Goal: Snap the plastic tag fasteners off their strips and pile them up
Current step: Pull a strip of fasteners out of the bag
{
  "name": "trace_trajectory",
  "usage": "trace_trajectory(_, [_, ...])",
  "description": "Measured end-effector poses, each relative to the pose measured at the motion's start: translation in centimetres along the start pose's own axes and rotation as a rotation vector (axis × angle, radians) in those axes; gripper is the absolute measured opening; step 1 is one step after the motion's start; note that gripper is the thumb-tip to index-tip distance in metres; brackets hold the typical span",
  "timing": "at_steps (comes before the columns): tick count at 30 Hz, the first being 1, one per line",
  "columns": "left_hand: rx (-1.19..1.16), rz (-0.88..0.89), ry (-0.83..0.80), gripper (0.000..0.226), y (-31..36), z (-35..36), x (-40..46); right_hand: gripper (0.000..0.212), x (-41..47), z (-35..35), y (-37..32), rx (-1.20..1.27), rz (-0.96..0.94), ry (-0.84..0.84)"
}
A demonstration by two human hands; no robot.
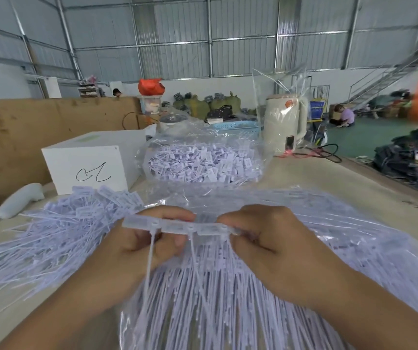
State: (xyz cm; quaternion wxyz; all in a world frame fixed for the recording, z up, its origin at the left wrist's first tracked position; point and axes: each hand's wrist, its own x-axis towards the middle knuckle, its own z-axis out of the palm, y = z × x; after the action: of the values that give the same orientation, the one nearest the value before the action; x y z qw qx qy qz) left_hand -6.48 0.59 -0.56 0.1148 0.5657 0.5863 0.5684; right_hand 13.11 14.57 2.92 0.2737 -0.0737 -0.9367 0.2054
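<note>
A short strip of pale lilac tag fasteners (177,226) is held level between both hands, its thin tails hanging down. My left hand (127,253) pinches the strip's left part between thumb and fingers. My right hand (271,246) pinches its right end. Under the hands lies an open clear bag of unbroken strips (228,299), their tails fanned toward me. A loose pile of separated fasteners (58,231) spreads over the table to the left.
Behind stands a clear bag (203,162) full of fasteners, a white box (89,160) with a scribble, and a cream kettle (285,122). A white plush object (18,200) lies at far left. A cardboard wall (26,127) borders the table.
</note>
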Motion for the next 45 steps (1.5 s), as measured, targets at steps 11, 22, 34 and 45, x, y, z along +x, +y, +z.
trace_trajectory(11, [-0.474,-0.079,0.115,0.046,2.6,1.2,0.2,0.049,0.1,1.7,-0.2,0.208,0.035,-0.077])
trace_trajectory(22, [-0.764,-0.127,0.348,0.023,2.8,-0.7,1.1,0.048,-0.2,-1.0,0.1,0.075,0.175,-0.289])
trace_trajectory(34, [0.076,-0.166,-0.152,0.041,2.8,3.5,-0.7,0.008,-0.2,0.9,-1.1,-0.014,-0.077,-0.084])
trace_trajectory(45, [-0.082,-0.239,-0.036,0.040,3.4,-1.1,0.4,0.012,-0.3,0.2,-0.7,0.235,0.012,-0.136])
